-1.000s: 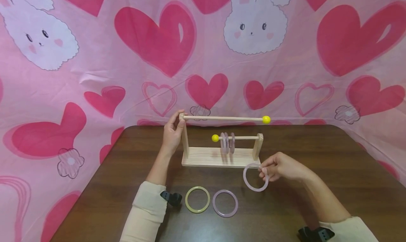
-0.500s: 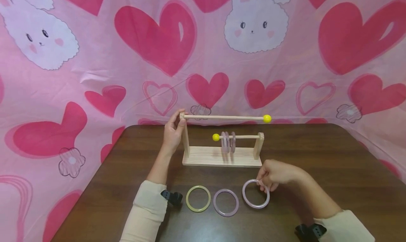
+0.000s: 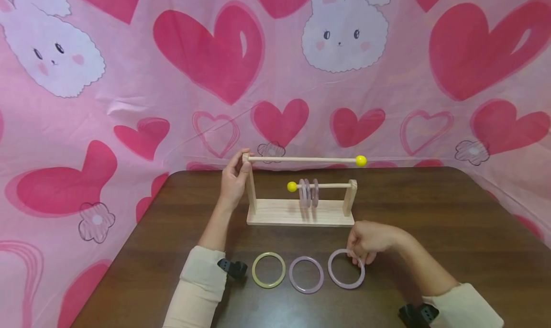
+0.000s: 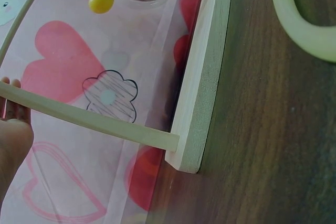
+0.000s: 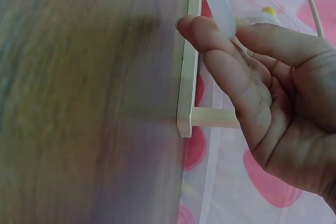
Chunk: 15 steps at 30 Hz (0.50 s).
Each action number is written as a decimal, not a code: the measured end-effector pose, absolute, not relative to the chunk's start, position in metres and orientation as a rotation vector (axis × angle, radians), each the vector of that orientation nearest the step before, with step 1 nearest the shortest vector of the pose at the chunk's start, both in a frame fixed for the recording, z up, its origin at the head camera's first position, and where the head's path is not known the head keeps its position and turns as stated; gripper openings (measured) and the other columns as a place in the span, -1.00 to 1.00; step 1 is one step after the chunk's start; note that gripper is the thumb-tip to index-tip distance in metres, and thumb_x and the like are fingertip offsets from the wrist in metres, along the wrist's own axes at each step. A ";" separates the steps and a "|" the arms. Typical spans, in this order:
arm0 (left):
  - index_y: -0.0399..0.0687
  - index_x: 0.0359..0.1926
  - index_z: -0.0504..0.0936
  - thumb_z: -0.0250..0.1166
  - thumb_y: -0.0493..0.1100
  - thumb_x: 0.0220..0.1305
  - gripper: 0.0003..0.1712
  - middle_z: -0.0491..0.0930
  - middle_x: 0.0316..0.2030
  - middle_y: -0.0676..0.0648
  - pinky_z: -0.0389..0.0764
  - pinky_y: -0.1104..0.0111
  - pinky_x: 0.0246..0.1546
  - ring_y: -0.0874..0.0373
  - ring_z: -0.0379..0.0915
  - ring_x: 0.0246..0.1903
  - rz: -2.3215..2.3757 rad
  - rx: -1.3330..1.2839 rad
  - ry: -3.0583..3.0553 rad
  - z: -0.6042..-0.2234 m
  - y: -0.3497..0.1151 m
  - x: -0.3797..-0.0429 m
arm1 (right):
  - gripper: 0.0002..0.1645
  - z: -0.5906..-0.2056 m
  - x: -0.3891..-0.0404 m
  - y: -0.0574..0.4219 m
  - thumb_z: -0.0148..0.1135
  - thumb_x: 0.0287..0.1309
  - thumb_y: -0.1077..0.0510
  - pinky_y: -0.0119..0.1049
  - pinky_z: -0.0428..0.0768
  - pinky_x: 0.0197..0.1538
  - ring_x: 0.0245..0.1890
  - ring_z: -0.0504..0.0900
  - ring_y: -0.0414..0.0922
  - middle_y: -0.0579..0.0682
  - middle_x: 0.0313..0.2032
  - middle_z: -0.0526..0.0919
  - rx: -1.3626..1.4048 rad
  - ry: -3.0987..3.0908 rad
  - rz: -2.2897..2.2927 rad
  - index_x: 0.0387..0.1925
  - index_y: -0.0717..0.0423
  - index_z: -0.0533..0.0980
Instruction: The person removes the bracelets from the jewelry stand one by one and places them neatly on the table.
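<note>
My left hand [image 3: 233,182] holds the top of the tall left post of a wooden two-bar stand [image 3: 280,213], thumb in front. In the left wrist view, fingers [image 4: 14,109] show behind that post. My right hand [image 3: 373,242] pinches a pale lilac bangle [image 3: 347,286] by its far right side, low over the table in front of the stand. The right wrist view shows this bangle [image 5: 219,3] between thumb and fingertips. Several pinkish bangles [image 3: 305,194] hang on the lower bar near its yellow end ball. The upper bar [image 3: 301,160] carries no bangle.
A yellow-green bangle [image 3: 269,285] and a purple bangle [image 3: 306,289] lie flat on the dark wooden table [image 3: 172,280], left of the held one. A pink cloth [image 3: 185,89] with hearts and rabbits hangs behind the table.
My right hand has brought the pale lilac bangle down and toward me, from beside the stand's right front corner to beside the purple bangle. The left hand stays on the post.
</note>
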State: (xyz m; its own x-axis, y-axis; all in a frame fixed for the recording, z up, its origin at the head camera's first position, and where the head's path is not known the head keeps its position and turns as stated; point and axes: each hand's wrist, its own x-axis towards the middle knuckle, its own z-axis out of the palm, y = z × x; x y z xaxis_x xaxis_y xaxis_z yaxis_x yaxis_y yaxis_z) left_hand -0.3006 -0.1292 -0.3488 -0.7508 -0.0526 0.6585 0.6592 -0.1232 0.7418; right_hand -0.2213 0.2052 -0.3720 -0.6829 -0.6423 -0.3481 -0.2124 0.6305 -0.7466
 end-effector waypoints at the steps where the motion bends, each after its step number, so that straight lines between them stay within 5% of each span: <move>1: -0.55 0.10 0.30 0.06 -0.42 0.28 -0.61 0.45 -0.08 -0.43 0.44 0.39 -0.02 0.24 0.48 -0.15 -1.923 -0.672 -1.667 -0.349 -0.129 -0.301 | -0.77 -0.372 -0.221 0.205 0.01 -0.09 0.46 -0.34 0.57 -0.56 -0.61 0.58 -0.17 0.03 -0.61 0.62 -0.658 2.244 -0.922 -0.56 0.26 0.59; 10: -0.53 0.11 0.30 0.09 -0.38 0.28 -0.59 0.46 -0.07 -0.42 0.44 0.35 0.01 0.24 0.48 -0.14 -1.926 -0.683 -1.660 -0.349 -0.129 -0.300 | -0.82 -0.369 -0.219 0.204 0.13 -0.20 0.46 -0.33 0.59 -0.53 -0.60 0.55 -0.21 0.00 -0.64 0.60 -0.645 2.299 -0.909 -0.51 0.27 0.60; 15: -0.52 0.10 0.30 0.16 -0.18 0.26 -0.46 0.56 -0.12 -0.04 0.44 0.40 -0.02 0.22 0.48 -0.14 -1.920 -0.714 -1.642 -0.350 -0.130 -0.301 | -0.83 -0.366 -0.218 0.203 0.17 -0.20 0.46 -0.34 0.58 -0.53 -0.61 0.52 -0.22 -0.04 -0.67 0.57 -0.644 2.322 -0.890 -0.49 0.26 0.61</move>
